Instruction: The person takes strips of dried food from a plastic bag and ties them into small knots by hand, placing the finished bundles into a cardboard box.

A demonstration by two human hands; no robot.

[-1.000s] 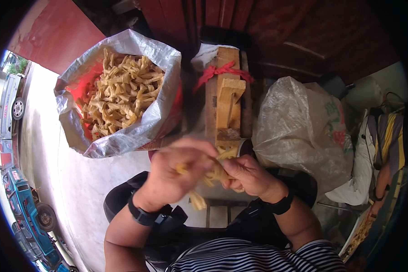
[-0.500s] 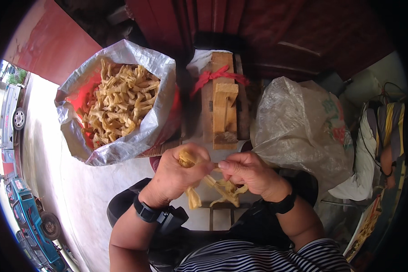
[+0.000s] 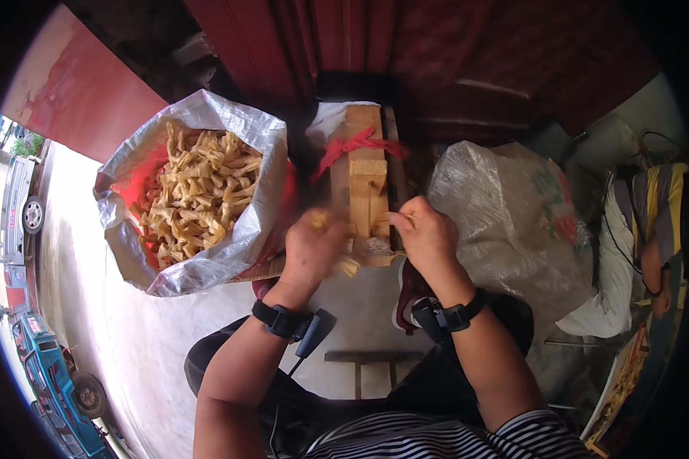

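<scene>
my left grip point(image 3: 312, 249) blurred, curled round yellow strips point(image 3: 350, 267), my right grip point(image 3: 430, 236) pinched tight on a thin strip point(image 3: 410, 219), both beside near end of wood block point(image 3: 358, 205), filled sack point(image 3: 264, 136) left

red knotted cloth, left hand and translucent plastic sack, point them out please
red knotted cloth point(image 3: 359, 142): head view, on the knot
left hand point(image 3: 311, 249): head view, back of the hand
translucent plastic sack point(image 3: 505, 226): head view, crumpled side
</scene>
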